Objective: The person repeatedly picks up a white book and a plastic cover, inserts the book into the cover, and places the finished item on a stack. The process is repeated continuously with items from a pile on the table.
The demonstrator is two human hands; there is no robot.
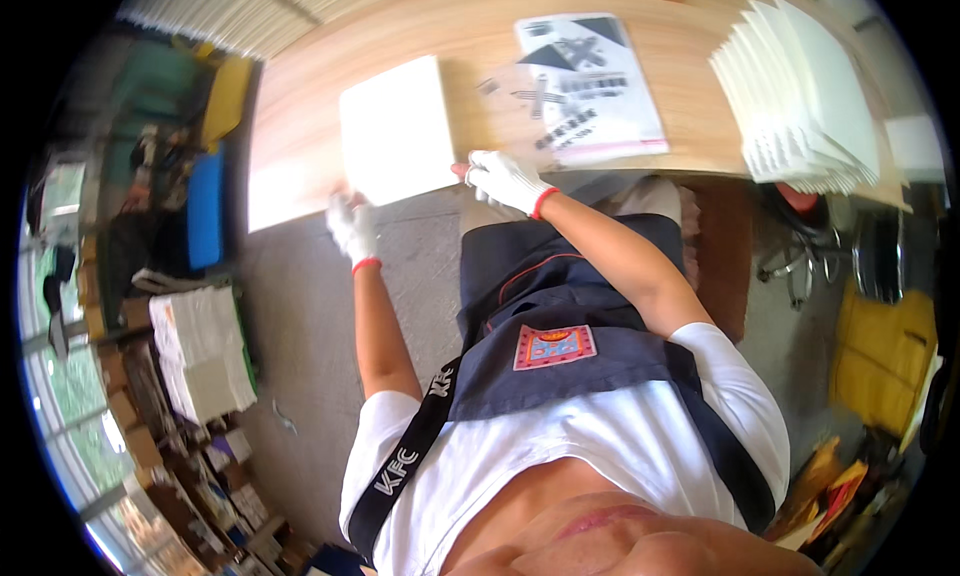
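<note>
A white rectangular stack of paper (398, 131) lies at the near edge of the wooden table. My left hand (352, 228), in a white knit glove with a red cuff, is at the stack's near left corner; motion smears its fingers. My right hand (505, 183), gloved the same way, is by the near right corner. Its fingers curl together, the bare tips close to the paper, and whatever they may grip is hidden. To the right of the stack are white printed sheets (600, 91) with black shapes and lettering.
A fanned pile of white folded sheets (795, 101) stands at the table's right end. More paper stacks (215, 11) line the far left of the table (300, 106). White bundles (203, 351) sit low on the left. A wheeled chair (800, 256) is at the right.
</note>
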